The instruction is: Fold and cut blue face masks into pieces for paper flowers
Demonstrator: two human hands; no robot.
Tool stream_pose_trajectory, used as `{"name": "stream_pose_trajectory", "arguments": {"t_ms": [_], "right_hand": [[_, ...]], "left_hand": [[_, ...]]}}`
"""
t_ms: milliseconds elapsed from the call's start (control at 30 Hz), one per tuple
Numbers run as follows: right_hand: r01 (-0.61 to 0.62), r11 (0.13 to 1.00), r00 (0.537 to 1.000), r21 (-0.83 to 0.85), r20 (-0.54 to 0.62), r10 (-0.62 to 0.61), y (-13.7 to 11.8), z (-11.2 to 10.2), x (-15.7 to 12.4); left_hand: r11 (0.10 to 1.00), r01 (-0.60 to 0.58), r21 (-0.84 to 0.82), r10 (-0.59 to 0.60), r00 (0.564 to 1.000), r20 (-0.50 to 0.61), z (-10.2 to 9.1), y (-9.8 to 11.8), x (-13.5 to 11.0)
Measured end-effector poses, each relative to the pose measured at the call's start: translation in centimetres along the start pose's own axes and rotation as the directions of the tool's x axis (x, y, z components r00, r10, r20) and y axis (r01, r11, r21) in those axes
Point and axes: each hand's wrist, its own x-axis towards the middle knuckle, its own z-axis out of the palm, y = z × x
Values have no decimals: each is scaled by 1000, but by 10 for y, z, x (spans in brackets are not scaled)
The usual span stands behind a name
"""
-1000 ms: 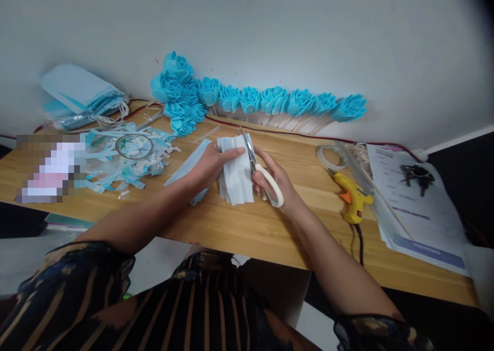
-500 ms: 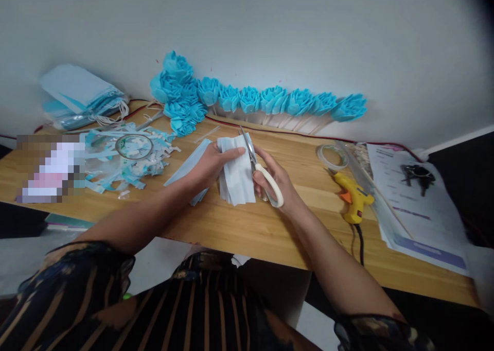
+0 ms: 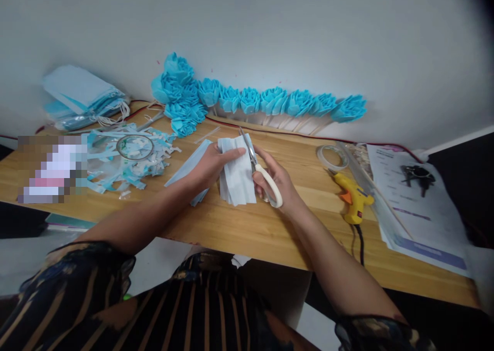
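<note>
My left hand [image 3: 216, 160] grips a pleated pale blue fabric piece [image 3: 237, 178], like a face mask without loops, with the thumb across its top. In my right hand [image 3: 276, 176] are scissors [image 3: 266, 178] with white handles, and the fingers are wrapped round them. Their metal blades lie at the right edge of the pleated fabric, near its top corner. Under my left wrist, more pale blue fabric pieces [image 3: 187, 168] rest on the wooden table [image 3: 231, 232]. My left fingers are partly hidden behind the fabric.
Blue fabric flowers [image 3: 274, 100] on sticks line the wall. To the left lie fabric scraps [image 3: 104, 171], a tape roll [image 3: 135, 147] and a stack of masks [image 3: 83, 96]. A yellow glue gun [image 3: 353, 199], another tape roll [image 3: 332, 157], papers [image 3: 424, 212] and keys [image 3: 419, 178] are on the right.
Almost nothing differs. The view has shifted very slightly, while both hands, the scissors and the pleated fabric keep nearly the same position.
</note>
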Motion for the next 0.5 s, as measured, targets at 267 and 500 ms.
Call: {"name": "stream_pose_trajectory", "arguments": {"t_ms": [267,500], "right_hand": [[-23,1000,1000,9,-19,23,-4,2,0],[-30,999,999,24,-35,31,0,1,2]], "left_hand": [[1000,2,-16,-2,1000,-11,0,1,0],[1000,3,-14,-3,1000,-7,0,1,1]]}}
